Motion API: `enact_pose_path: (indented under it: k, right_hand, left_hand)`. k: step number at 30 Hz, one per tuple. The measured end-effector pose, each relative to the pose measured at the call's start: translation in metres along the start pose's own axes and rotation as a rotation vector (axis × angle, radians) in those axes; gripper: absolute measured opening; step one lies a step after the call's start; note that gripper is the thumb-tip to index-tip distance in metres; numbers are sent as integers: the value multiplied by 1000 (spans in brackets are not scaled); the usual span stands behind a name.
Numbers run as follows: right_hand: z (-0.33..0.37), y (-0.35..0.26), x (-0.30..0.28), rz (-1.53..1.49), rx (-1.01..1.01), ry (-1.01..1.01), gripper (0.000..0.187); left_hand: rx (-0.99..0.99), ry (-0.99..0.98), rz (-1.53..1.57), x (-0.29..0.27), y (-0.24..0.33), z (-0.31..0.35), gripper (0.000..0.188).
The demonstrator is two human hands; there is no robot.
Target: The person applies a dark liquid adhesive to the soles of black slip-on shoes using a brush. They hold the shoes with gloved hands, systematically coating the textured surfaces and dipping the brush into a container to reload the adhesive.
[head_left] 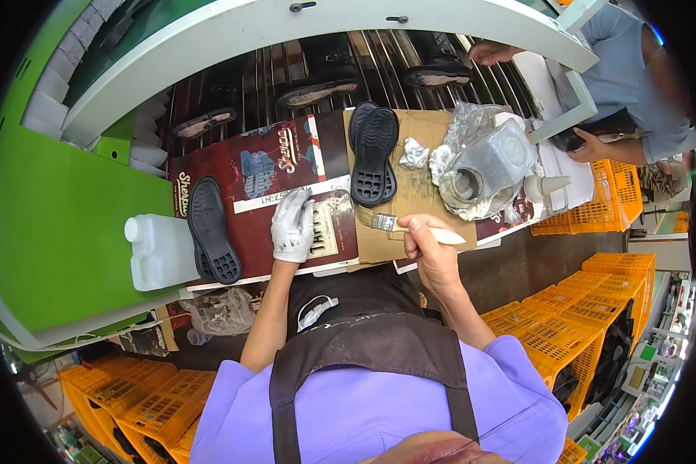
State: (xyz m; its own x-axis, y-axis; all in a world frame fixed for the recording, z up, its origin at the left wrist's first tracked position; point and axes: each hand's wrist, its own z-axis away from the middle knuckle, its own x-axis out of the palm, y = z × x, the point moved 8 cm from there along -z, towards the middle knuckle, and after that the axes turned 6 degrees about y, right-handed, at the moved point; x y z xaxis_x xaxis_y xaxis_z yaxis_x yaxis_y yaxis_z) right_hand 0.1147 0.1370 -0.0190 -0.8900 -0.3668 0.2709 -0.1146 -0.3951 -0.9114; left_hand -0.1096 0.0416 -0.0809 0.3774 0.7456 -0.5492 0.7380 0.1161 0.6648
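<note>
In my right hand (433, 254) is a flat paintbrush (441, 237) with a pale handle, its bristles pointing left over the brown cardboard. My left hand (292, 228), in a white glove, lies with fingers stretched on the dark red printed cardboard (243, 205), holding nothing. Just beyond the brush, a pair of black shoe soles (373, 155) lies partly overlapped, tread up. More black soles (213, 228) lie to the left, beside a white plastic jug (161, 251). To the right, a translucent cut-open container (499, 158) lies tilted in crumpled plastic film.
Crumpled white tissue (414, 153) and a nozzled squeeze bottle (545, 186) are near the container. Black shoes (317, 91) stand on a roller conveyor beneath a white frame (325, 22). Another person's hand (588, 145) is at the right. Orange crates (553, 313) stand behind on both sides.
</note>
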Motion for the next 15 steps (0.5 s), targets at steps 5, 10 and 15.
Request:
enact_pose_path:
  k: [5,10,15]
  right_hand:
    - [0,-1,14,16,-20,-23,23]
    - [4,3,28,40,-33,-20,23]
    - [10,9,36,53,-57,-39,24]
  left_hand:
    - [-29,7,66,-3,-1,-2,23]
    - [21,48,61,-9,-4,-2,21]
    - [-18,90,103,-14,-5,-2,17]
